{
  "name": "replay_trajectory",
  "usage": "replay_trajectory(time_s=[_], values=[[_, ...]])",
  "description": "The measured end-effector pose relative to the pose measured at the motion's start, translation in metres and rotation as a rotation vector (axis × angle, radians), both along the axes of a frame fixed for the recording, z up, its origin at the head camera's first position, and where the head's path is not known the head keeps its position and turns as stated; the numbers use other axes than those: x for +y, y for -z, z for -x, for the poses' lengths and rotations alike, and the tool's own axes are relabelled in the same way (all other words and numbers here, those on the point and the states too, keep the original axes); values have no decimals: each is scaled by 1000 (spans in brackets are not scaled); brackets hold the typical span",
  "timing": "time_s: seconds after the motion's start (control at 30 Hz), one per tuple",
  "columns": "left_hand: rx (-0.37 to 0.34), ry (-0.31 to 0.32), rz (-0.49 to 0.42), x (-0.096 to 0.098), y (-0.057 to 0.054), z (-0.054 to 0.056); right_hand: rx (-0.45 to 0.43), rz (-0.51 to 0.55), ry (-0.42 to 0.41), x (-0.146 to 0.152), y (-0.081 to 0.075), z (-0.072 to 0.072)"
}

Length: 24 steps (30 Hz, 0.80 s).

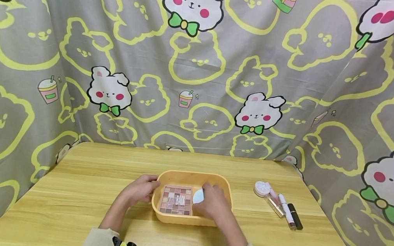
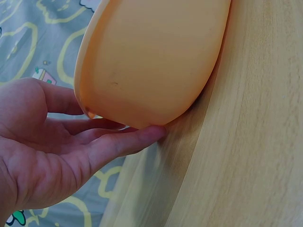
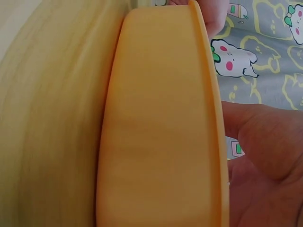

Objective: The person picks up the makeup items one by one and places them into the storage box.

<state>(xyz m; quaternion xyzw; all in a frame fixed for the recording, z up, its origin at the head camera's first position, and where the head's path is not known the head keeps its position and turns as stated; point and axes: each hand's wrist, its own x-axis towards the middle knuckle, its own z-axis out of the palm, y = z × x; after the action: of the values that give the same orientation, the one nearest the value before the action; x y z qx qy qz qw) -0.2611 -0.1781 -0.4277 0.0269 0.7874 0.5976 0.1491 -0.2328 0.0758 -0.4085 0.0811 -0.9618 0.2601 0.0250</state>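
An orange plastic basin (image 1: 192, 220) stands on the wooden table. At its left end my left hand (image 1: 142, 188) holds the rim, with fingers against the outer wall (image 2: 151, 71) in the left wrist view. Inside on the left lies a square eyeshadow palette (image 1: 176, 200) with a clear printed lid. My right hand (image 1: 214, 202) reaches down into the basin's right half and pinches a flat, round, pale blue item (image 1: 198, 196). That item is partly covered by the fingers. In the right wrist view, the basin wall hides the fingertips of this hand (image 3: 265, 146).
To the right on the table (image 1: 115, 166) lie a round white compact (image 1: 262, 188), a clear tube with a gold end (image 1: 275, 206), a white tube (image 1: 287, 212) and a black tube (image 1: 295, 216). A patterned curtain (image 1: 201, 68) hangs behind and along both sides.
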Motion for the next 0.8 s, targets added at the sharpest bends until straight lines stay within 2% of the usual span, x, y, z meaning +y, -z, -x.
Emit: replay_trajectory(time_s=[0.33,0.8], values=[[0,-4,2,0,1,1,-51,2,-23,1,3,1],[4,2,-4,-1,2,1,-62,-18,-71,2,8,1]])
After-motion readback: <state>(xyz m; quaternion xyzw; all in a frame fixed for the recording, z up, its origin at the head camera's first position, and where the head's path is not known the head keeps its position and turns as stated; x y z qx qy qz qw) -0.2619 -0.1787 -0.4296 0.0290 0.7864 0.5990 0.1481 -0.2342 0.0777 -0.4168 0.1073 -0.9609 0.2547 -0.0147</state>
